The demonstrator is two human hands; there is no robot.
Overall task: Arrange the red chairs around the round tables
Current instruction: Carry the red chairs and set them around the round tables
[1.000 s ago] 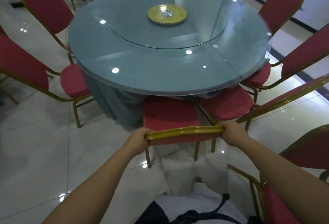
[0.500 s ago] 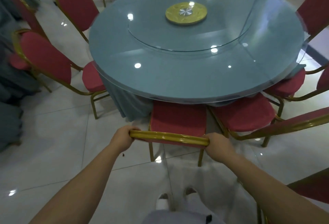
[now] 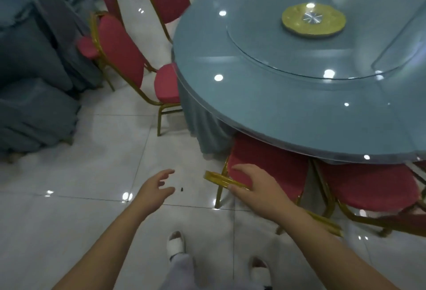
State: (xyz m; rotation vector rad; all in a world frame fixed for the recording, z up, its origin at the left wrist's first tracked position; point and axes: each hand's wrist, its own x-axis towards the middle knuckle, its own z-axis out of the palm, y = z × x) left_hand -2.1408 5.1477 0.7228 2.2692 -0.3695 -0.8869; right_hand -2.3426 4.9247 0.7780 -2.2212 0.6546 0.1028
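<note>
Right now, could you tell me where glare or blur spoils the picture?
Head view: lamp reflections glare as white spots on the glass tabletop and the floor; motion blur smears the chair back under the right hand.

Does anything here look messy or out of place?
A heap of blue-grey cloth lies bundled at the left, and a small dark speck marks the white floor beside the nearest red chair.
</note>
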